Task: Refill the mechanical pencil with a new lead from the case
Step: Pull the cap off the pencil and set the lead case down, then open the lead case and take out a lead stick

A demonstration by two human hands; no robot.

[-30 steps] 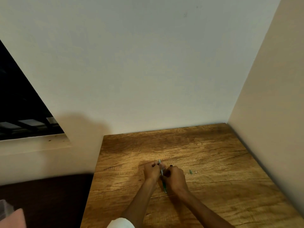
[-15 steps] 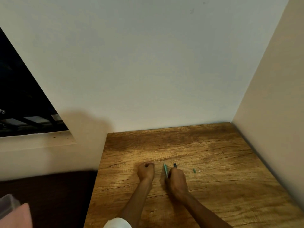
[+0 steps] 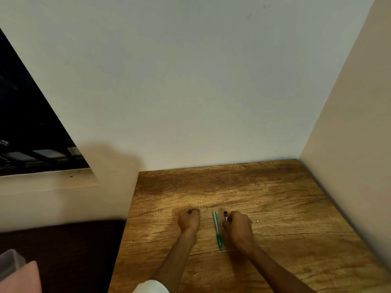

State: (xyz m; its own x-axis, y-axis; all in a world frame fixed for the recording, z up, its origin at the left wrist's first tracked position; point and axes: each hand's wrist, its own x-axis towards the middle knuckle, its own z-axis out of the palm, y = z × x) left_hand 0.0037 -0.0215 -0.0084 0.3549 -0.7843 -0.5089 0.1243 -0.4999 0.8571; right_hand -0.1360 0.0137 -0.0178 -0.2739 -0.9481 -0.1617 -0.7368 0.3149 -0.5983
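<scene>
The green mechanical pencil [image 3: 217, 229] lies on the wooden table [image 3: 285, 208] between my hands, tip toward me. My right hand [image 3: 238, 227] rests just right of it, fingers curled round the dark lead case [image 3: 225, 214], whose far end sticks out past my fingers. My left hand [image 3: 189, 218] rests on the table to the pencil's left as a closed fist, apart from the pencil, with nothing visible in it. A small green cap [image 3: 251, 221] and a tiny pale piece [image 3: 256, 221] lie just right of my right hand.
The table sits in a corner, with a white wall [image 3: 211, 102] behind and a beige wall [image 3: 349, 144] at right. Its left edge drops to a dark floor. A pink object [image 3: 19, 278] lies at the bottom left.
Both hands held the pencil upright a second ago. The pencil now lies flat on the table, my left hand has moved away to the left, and my right hand stays at the case.
</scene>
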